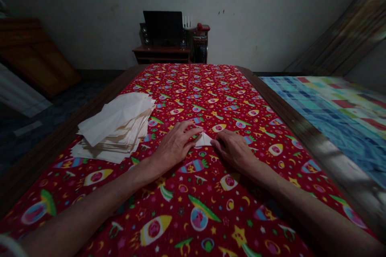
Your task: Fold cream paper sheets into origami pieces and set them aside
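Between my hands on the red rocket-patterned tablecloth [211, 88], I see the small white folded paper triangle [204, 139] lying long edge crosswise, left hand [175, 147] and right hand [233, 150] both spread flat, fingertips pressing its opposite ends, gripping nothing, equally near.

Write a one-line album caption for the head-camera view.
Left hand and right hand press a folded white paper on a red rocket-print cloth.

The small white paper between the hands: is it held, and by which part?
The paper is not lifted: it lies on the tablecloth. Fingers of the left hand press its left side; fingers of the right hand touch its right corner.
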### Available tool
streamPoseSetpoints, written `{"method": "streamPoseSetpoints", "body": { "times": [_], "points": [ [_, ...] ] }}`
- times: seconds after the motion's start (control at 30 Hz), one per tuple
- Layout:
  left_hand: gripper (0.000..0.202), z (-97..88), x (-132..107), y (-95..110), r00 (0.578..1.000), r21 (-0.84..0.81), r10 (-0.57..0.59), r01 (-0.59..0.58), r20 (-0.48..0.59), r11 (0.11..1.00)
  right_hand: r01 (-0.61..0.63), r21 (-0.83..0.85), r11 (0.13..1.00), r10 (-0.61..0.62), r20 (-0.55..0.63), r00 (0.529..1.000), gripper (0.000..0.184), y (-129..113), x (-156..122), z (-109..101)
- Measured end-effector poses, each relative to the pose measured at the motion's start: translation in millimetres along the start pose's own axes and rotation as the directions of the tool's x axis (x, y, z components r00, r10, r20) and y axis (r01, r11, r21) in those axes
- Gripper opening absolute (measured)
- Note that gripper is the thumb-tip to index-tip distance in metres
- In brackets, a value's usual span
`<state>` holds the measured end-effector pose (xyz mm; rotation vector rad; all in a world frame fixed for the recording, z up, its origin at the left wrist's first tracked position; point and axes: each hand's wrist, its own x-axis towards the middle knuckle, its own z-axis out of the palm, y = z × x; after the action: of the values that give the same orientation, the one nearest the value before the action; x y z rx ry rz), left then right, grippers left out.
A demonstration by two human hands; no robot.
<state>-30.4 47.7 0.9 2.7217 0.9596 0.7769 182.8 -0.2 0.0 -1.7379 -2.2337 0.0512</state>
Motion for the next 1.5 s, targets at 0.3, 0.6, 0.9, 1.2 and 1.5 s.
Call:
{"method": "streamPoseSetpoints", "body": {
  "times": [0.3,0.6,0.9,1.2,1.5],
  "points": [
    [0.033,2.1,-4,0,0.970,0.248,0.162,-0.205,0.183,0.947,-0.011,-0.027,1.000,0.011,-0.020,1.000,0.022,-1,1,1],
    [0.059,-5.0,-8,9,0.932,0.226,0.187,-0.264,0.312,0.938,-0.013,-0.034,0.999,0.012,-0.028,1.000,0.021,-2,0,1],
    [0.063,-3.3,-10,11,0.931,0.193,0.148,-0.221,0.333,0.956,0.118,-0.102,0.988,-0.129,-0.110,0.986,0.016,-9,-5,3],
    [0.067,-8.6,-22,2,0.936,0.226,0.110,-0.194,0.335,0.955,0.321,-0.178,0.930,-0.325,0.011,0.946,0.027,-8,-20,-7],
    [0.061,-21.8,-38,-4,0.939,0.289,0.061,-0.165,0.338,0.943,0.321,-0.244,0.915,-0.327,0.019,0.945,0.033,-2,-30,-6]
  ]
}}
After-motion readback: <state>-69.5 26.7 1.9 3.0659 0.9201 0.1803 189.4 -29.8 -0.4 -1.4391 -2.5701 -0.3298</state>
